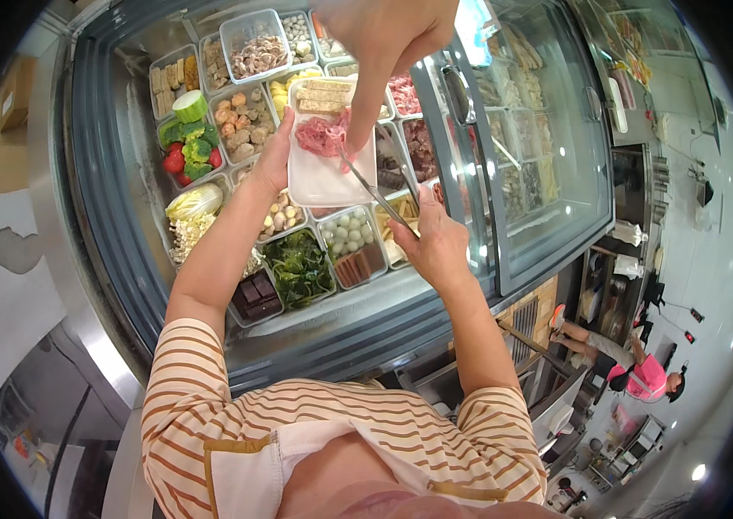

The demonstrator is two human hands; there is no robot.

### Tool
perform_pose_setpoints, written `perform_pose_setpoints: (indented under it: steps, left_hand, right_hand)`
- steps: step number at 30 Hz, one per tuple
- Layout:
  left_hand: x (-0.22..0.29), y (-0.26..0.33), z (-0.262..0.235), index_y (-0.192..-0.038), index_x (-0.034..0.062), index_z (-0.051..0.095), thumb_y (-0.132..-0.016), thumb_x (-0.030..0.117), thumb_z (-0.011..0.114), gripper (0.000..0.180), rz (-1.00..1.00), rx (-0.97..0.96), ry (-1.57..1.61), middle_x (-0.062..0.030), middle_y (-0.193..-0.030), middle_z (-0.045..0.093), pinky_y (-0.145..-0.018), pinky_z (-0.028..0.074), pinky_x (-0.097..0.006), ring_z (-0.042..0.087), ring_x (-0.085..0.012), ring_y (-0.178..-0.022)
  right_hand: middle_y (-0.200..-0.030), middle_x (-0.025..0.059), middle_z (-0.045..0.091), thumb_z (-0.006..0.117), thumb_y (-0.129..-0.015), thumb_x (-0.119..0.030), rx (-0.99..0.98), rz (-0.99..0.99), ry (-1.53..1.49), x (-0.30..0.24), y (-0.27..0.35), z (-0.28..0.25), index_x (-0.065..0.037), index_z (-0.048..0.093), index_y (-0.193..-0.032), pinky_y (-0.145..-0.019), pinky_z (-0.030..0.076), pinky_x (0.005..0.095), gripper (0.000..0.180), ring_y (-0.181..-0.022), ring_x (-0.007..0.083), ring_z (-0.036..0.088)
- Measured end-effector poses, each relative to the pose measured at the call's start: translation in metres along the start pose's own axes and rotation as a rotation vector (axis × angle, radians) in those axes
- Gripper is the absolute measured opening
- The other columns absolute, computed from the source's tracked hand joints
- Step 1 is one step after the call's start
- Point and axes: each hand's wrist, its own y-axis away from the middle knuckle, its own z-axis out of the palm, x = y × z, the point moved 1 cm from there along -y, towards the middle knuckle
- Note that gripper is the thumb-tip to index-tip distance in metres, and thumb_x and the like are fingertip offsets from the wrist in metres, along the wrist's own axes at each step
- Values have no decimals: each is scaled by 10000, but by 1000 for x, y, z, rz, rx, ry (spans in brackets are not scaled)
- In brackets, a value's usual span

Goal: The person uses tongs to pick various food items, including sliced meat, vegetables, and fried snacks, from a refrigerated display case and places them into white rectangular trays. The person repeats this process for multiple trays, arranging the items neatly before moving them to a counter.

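Observation:
My left hand [274,157] grips the left edge of a shallow white tray [329,183], held over the food containers. On the tray sit pinkish-red raw meat slices [316,136] and, at its far end, pale tan blocks [325,93]. In my right hand [437,240] is a pair of metal tongs [377,196]. The tongs' arms stand apart, with one tip at the near edge of the meat. Another person's hand [388,39] reaches in from the top, one finger pointing down at the meat; it hides part of the tray's far right side.
Below lies an open chilled case with clear containers of broccoli and tomatoes [190,151], leafy greens [297,266], pale balls [349,232] and dark red blocks [257,296]. A framed sliding glass lid [548,164] covers its right part. Farther right, a person in pink [647,378] stands.

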Motion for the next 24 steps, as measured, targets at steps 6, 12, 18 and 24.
perform_pose_setpoints:
  steps: [6, 12, 18, 24]
  left_hand:
    - [-13, 23, -5, -1316, 18, 395, -943, 558, 215, 681, 16, -210, -10, -180, -1253, 511, -990, 402, -435, 529, -317, -1119]
    - [-20, 61, 5, -1309, 32, 407, -913, 568, 362, 668, 130, 171, -111, -173, -1279, 498, -967, 430, -435, 518, -307, -1140]
    - [-33, 105, 37, -1314, 42, 410, -934, 554, 303, 646, 151, 240, -35, -176, -1262, 514, -968, 426, -456, 541, -326, -1108]
    - [-57, 137, 31, -1361, 62, 357, -927, 580, 255, 684, 443, 216, 88, -166, -1352, 429, -1019, 378, -441, 439, -316, -1227]
  right_hand:
    - [-735, 120, 578, 678, -778, -324, -55, 27, 22, -16, 28, -24, 42, 460, -1191, -491, 469, 381, 594, -610, 297, 605]
    - [-774, 119, 584, 632, -819, -246, -274, -150, -81, -30, 33, -35, -35, 486, -1124, -564, 471, 396, 399, -695, 311, 600]
    - [-857, 174, 602, 583, -852, -273, -408, -202, -36, -28, 1, -45, -12, 504, -1119, -639, 473, 437, 383, -765, 358, 599]
    - [-942, 212, 608, 568, -869, -326, -477, -384, -399, 15, -15, -64, 29, 495, -1177, -717, 456, 441, 475, -852, 399, 581]
